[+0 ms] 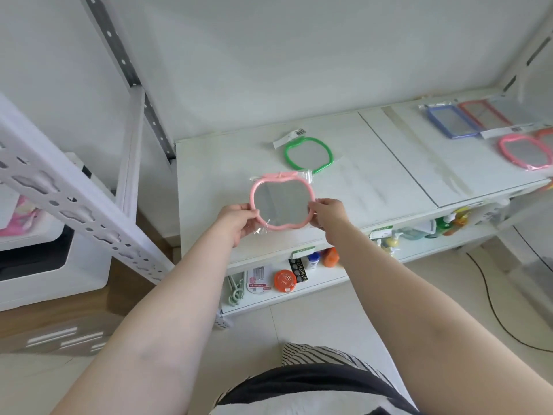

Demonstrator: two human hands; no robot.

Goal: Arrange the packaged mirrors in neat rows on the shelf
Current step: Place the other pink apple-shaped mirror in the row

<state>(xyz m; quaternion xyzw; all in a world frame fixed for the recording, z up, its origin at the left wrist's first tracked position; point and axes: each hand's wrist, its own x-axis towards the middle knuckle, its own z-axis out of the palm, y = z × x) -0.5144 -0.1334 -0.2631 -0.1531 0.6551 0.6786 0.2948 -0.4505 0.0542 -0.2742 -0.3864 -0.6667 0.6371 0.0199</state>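
Striped black and white fabric (314,381) sits right at the bottom edge, closest to the camera, and both bare forearms reach out over it toward the shelf (389,181).

Left hand (239,218) pinches the left rim of a pale pink apple-shaped mirror (281,200), still in its clear plastic sleeve, and the right hand (327,212) pinches the right rim, so both sets of fingers are clamped on the same mirror. It's held tilted up just above the front part of the white shelf top, can't tell if the bottom edge touches it.

Right behind the fingers, just past the top of the held mirror, lies a green apple-shaped mirror (308,154) flat on the shelf with its barcode tag pointing back-left. Nothing sits between the two, they nearly overlap from this angle.

Far off to the right of the right hand there's a cluster: a blue rectangular mirror (449,121), a red rectangular mirror (484,113) beside it, and a brighter pink apple-shaped mirror (525,152) in front of those. So I count five mirrors: three apple-shaped, two rectangular.

Below the fingers, the lower shelf (299,290) holds small stuff, including an orange round case (285,281) and some bottles (449,223). A perforated white beam (74,205) cuts across on the left.
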